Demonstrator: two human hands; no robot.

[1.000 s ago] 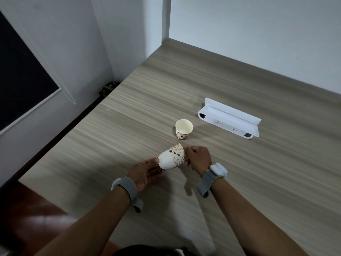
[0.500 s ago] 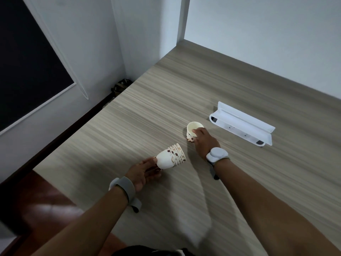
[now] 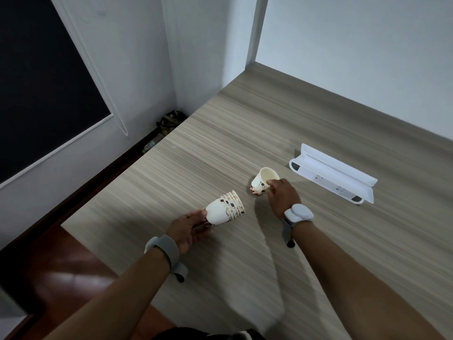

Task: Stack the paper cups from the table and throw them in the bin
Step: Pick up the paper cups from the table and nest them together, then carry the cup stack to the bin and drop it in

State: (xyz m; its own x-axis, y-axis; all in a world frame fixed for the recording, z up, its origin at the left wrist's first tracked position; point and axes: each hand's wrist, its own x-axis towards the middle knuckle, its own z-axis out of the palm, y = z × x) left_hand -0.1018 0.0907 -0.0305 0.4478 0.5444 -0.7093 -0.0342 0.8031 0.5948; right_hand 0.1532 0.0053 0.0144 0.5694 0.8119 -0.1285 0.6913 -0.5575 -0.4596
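Note:
My left hand (image 3: 188, 229) holds a stack of several nested white paper cups (image 3: 224, 209) on its side just above the wooden table (image 3: 220, 148), rims pointing right. My right hand (image 3: 282, 195) grips a single paper cup (image 3: 263, 181) with a brown pattern by its rim; the cup is tilted, its base near the table. The single cup lies a short way right of and beyond the stack. No bin is in view.
A white plastic tray-like holder (image 3: 333, 176) lies on the table to the right of my right hand. The table's left edge drops to a dark red floor (image 3: 49, 278). Some dark clutter (image 3: 169, 122) sits on the floor by the wall corner.
My right hand left the stack, reached forward to the single cup, took hold of its rim and tilted it. My left hand kept the stack roughly where it was.

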